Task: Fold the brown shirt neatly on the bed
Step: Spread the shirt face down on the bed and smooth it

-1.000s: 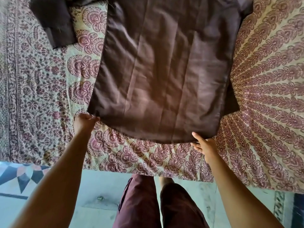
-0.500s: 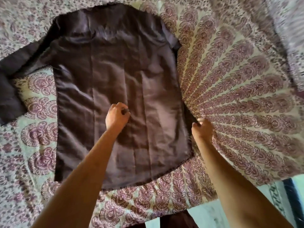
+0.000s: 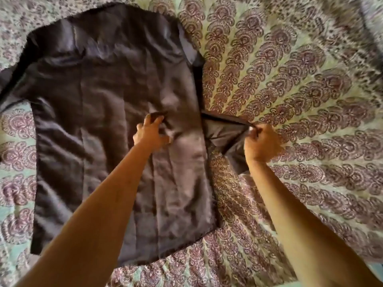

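Brown shirt (image 3: 116, 121) flat on bed (image 3: 300, 90), long axis near-to-far | right hand (image 3: 262, 142) pinches sleeve (image 3: 226, 135) — drawn out right of body | left hand (image 3: 151, 132) grips mid-back cloth

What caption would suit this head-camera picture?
Left hand grips the brown shirt on the patterned bedspread; right hand pinches its sleeve, stretched sideways.

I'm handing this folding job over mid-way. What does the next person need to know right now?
Left hand: pinches cloth near the middle of the shirt.
Right hand: grips the sleeve, drawn out sideways past the shirt's right edge.
Shirt: spread flat on the bed, with wrinkles around the left hand.
Done: laid out.
Left: no fold shows yet. Sleeves, sides and body all remain.
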`<state>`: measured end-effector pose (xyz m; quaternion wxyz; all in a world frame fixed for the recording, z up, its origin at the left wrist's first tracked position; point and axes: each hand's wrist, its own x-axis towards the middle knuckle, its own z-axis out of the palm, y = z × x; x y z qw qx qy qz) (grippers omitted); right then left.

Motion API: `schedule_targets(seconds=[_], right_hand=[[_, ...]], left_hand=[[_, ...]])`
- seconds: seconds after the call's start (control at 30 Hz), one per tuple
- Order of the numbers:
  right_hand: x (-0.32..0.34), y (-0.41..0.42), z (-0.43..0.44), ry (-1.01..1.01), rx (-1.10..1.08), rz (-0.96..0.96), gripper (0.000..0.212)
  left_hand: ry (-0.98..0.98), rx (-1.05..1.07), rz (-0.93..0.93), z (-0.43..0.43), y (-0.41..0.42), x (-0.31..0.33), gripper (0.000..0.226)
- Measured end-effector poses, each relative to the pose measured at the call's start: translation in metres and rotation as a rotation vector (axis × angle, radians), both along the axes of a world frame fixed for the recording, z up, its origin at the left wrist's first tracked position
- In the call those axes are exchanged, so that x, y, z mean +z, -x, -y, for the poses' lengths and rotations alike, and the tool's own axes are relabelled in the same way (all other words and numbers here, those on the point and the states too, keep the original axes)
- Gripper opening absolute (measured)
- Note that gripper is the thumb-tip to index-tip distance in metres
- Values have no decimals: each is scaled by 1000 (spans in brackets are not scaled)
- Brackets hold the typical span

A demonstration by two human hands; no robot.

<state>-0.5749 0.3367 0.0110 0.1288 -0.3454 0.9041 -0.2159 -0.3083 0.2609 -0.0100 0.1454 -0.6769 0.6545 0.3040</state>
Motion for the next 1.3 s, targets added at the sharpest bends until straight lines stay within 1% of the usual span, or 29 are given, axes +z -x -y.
schedule_targets(seconds=[0.03,0.1,0.17,0.2,0.23,0.27,0.33,0.4,0.43,0.5,0.57,0.6,0.67,0.7,0.73,0.8,0.83,0.87,0.93,1.0,1.07,1.1,1.13,1.2,1.27,1.3], right_hand=[[6,17,6,54,-159,-32,20],[10,49,17,97,-439,-40,27],[7,74,27,47,-613,-67,37],[6,81,32,11,-638,-100,43],[5,83,37,11,-606,-131,48],[4,81,43,49,-510,-155,53],[-1,68,56,96,-169,-201,59],[-9,53,80,2,154,-202,64],[-15,49,93,-61,277,-198,66],[-26,45,122,-179,430,-183,71],[-32,45,150,-245,490,-189,73],[-32,44,164,-259,502,-208,68],[-26,45,186,-212,492,-300,43],[-22,48,196,-164,440,-330,32],[-15,52,204,-104,351,-328,28],[0,67,218,-10,106,-297,34],[5,72,224,6,27,-299,38],[7,72,226,-5,7,-318,41],[4,62,220,-34,88,-361,39],[-8,46,210,-16,200,-430,35],[-16,28,207,-1,340,-439,39],[-19,18,214,52,416,-419,40],[-18,8,222,129,484,-380,38],[-17,-20,250,245,596,-245,31],[-18,-48,281,239,649,-78,25],[-19,-58,295,201,650,-27,25]], left_hand=[[-6,3,24,0,3,2,84],[-21,10,48,2,8,6,86],[-38,32,45,8,12,10,85],[-45,43,46,11,13,12,84],[-51,54,50,15,14,13,83],[-53,55,57,18,14,13,82],[-65,57,70,23,14,12,79],[-73,50,83,30,13,12,78],[-69,37,95,33,12,12,76],[-1,19,133,41,10,13,73],[125,34,156,52,9,12,70],[180,40,142,58,8,9,70],[190,44,73,74,2,1,76],[145,50,42,82,-2,-4,80],[91,52,31,88,-5,-6,83],[27,40,57,92,-4,-9,86],[24,36,73,93,-3,-10,87],[25,35,83,92,-1,-9,86],[15,40,81,92,1,-8,86],[-1,31,91,94,3,-6,86],[5,-18,110,96,1,-3,85],[10,-36,90,101,-3,-2,81],[15,-34,41,108,-8,-1,73],[71,87,-104,129,-31,4,51],[214,283,-182,157,-59,10,31],[305,352,-165,170,-73,12,25]])
